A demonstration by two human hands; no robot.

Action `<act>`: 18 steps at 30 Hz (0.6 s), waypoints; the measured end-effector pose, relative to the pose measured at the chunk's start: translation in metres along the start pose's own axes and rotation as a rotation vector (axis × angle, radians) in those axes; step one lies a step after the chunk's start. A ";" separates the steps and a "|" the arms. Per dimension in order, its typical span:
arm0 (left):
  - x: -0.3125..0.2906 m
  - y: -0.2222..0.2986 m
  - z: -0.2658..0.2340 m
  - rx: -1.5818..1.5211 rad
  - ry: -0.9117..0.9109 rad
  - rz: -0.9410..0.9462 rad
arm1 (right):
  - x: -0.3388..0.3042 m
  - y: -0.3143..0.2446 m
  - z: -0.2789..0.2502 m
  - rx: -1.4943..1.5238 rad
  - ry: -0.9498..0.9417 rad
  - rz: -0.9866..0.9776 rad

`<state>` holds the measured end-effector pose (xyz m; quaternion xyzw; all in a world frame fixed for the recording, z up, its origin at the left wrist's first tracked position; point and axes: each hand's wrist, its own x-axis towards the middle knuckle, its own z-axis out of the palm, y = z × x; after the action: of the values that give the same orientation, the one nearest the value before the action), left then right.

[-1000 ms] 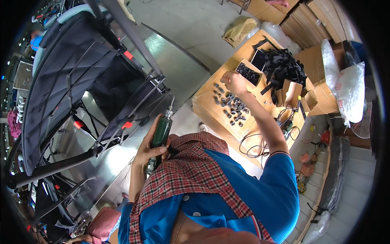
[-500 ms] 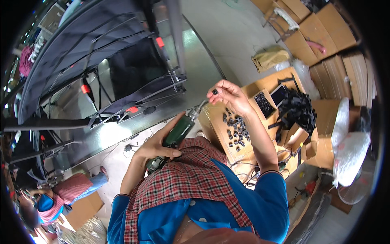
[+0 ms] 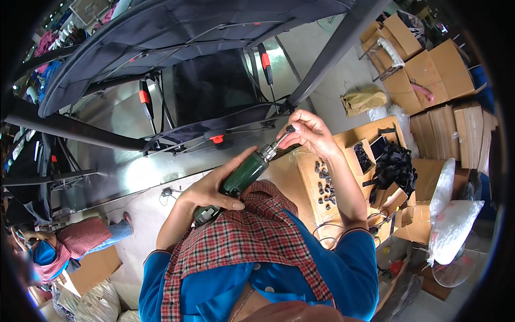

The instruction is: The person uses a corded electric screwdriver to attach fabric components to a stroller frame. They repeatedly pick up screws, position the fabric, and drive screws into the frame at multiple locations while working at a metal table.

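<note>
Drill | gripped in left hand | right hand pinches black piece at bit

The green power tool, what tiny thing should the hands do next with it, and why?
Probably the right hand should gently press the small black piece straight onto the bit. That hand pinches the piece right at the bit's tip, while the left hand grips the green power tool, pointing it that way. I can't tell whether it's fully seated.
</note>
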<state>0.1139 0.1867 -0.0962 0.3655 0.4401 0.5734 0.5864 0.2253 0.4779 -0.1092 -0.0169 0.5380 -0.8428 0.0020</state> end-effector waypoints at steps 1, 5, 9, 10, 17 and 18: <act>-0.003 0.002 -0.004 0.019 -0.006 -0.004 | 0.002 0.000 0.002 -0.040 0.008 0.011; -0.012 0.005 -0.017 0.083 -0.026 -0.007 | 0.008 -0.009 0.013 -0.242 0.022 0.059; -0.013 0.007 -0.024 0.105 -0.027 -0.008 | 0.011 -0.017 0.015 -0.348 0.010 0.115; -0.012 0.008 -0.025 0.133 -0.026 -0.001 | 0.013 -0.019 0.016 -0.357 0.008 0.136; 0.000 0.013 -0.031 0.178 -0.011 0.084 | 0.017 -0.026 0.024 -0.452 0.155 0.010; 0.001 0.015 -0.033 0.133 -0.011 0.099 | 0.020 -0.033 0.030 -0.537 0.192 -0.102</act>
<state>0.0774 0.1859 -0.0937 0.4278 0.4554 0.5692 0.5344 0.2069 0.4642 -0.0665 0.0359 0.7381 -0.6668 -0.0960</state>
